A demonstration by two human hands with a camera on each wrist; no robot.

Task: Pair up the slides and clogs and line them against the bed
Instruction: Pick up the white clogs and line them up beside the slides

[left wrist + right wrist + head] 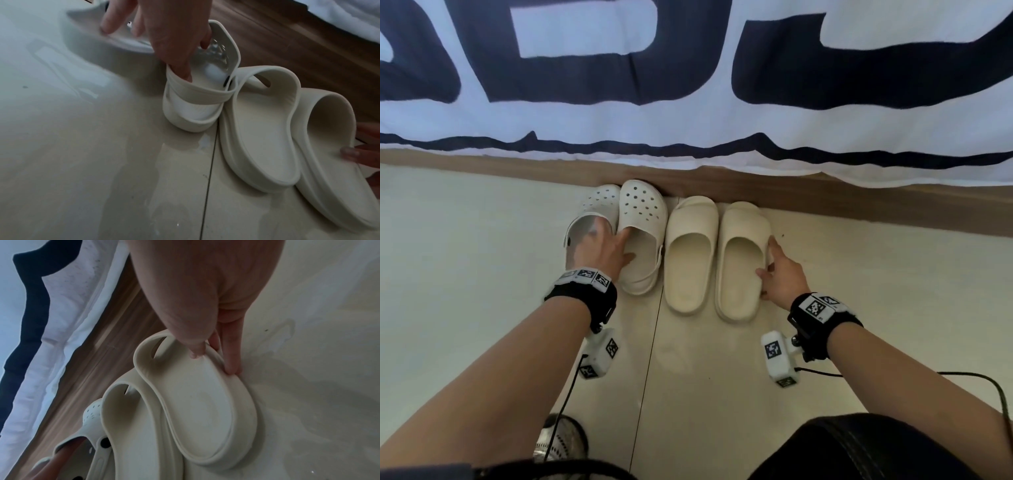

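Observation:
Four shoes stand in a row, toes against the bed's wooden base (825, 195). From the left they are two white perforated clogs (599, 202) (642, 212), then two cream slides (690, 253) (739, 267). My left hand (613, 240) spans both clogs. Some fingers dip into the left clog (123, 42), while the thumb and one finger reach inside the right clog (195, 113). My right hand (768, 260) pinches the outer rim of the right slide (201, 410), thumb on the footbed and fingers on the outside wall.
A white bed cover with big dark letters (688, 137) hangs over the base just above the shoes. Cream floor tiles (482, 274) spread to both sides. My knee in black (859, 452) and a silvery shoe (561, 442) are at the near edge.

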